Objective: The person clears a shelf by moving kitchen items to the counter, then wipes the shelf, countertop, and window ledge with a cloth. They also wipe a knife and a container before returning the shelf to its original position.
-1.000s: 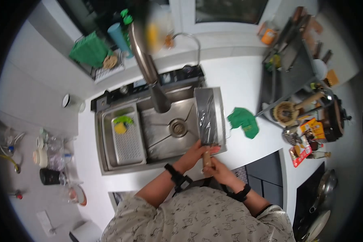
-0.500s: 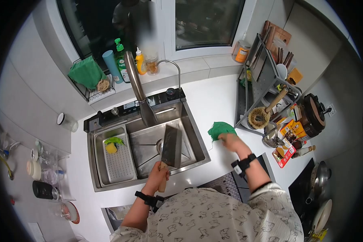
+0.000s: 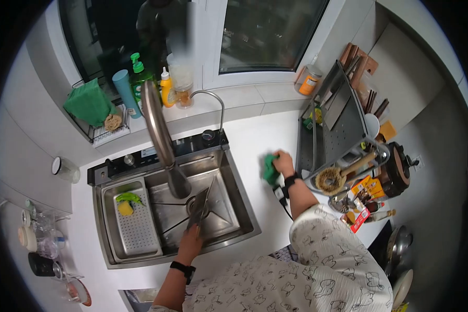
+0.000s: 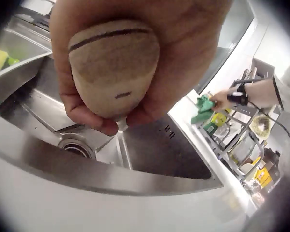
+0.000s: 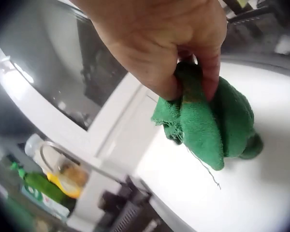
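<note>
My left hand (image 3: pixel 190 244) grips a cleaver (image 3: pixel 198 203) by its handle, and the broad dark blade points away over the steel sink (image 3: pixel 221 190). The rounded wooden handle end (image 4: pixel 116 67) faces the camera in the left wrist view, with fingers wrapped about it. On the right, my right hand (image 3: pixel 284 163) pinches a green cloth (image 5: pixel 203 128) between thumb and fingers. The cloth hangs bunched over the white counter, a loose thread trailing from its frayed edge.
A perforated tray (image 3: pixel 138 229) with a yellow sponge (image 3: pixel 125 208) sits in the sink's left side. The tall faucet (image 3: pixel 158 125) arches over the basin. Right of the cloth stands a dark rack (image 3: pixel 343 130), with a round brush (image 3: pixel 330 181) at its front. Bottles line the windowsill.
Both hands were at the cleaver by the sink's right side. The left hand carried it left over the basin and turned the blade; the right hand went to the cloth and gathered it up.
</note>
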Available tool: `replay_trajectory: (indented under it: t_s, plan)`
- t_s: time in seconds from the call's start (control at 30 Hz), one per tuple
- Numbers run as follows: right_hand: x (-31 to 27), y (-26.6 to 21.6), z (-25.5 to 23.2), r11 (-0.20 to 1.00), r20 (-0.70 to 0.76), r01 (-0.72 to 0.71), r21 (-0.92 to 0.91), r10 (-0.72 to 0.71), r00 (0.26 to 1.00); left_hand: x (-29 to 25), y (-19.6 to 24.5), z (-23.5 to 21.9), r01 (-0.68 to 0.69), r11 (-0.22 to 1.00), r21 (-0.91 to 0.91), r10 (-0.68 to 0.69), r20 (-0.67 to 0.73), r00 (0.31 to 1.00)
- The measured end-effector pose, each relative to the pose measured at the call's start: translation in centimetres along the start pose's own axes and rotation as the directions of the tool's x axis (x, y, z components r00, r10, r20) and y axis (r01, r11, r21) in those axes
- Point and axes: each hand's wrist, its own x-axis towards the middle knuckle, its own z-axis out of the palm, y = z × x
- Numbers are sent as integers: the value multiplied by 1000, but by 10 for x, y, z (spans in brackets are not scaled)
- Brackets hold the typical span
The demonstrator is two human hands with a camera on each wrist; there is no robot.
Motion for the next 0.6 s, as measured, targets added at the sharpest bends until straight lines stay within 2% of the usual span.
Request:
replay_trajectory:
  t_s: [0.07,0.13,0.2,0.23,0.27,0.3,0.33,0.4,0.5,0.53,0.57,0.6]
  plan:
    - [71,-23,-25,999,-47,51,-12,-51,998,-1,24,-16,223,975,7,-223,94,970]
    - [142,-41,-52,988,-125,103,-113,-117,985,-2,20,-5,249,965,75,-255,83,963]
    - [189,-62,-80,987,-15,135,-86,-137,990,-1,23,-2,294,947,130,-309,113,944]
    - [198,-67,-86,987,-17,134,-92,-136,991,1,27,-3,292,948,126,-306,116,945]
    - [207,-70,-89,991,226,99,-89,-77,971,3,32,-4,338,924,180,-365,150,919]
    - [215,-71,-90,993,457,62,-96,-12,890,5,31,-2,379,895,236,-424,181,887]
    - [225,-66,-86,993,458,61,-104,-7,889,4,23,5,404,884,236,-448,178,876]
    - [237,-56,-77,936,571,120,-331,97,815,8,23,10,380,880,285,-427,126,895]
    - [261,-46,-62,759,659,253,-600,289,694,18,25,10,361,870,337,-426,143,893]
    - [302,-42,-51,731,476,74,-678,359,803,23,33,3,356,871,338,-423,147,894]
    - [340,-18,-84,932,465,211,-295,-53,884,26,45,-5,372,865,337,-448,188,874]
    - [400,2,-77,951,15,107,-290,-108,994,32,49,-8,388,858,336,-474,229,850]
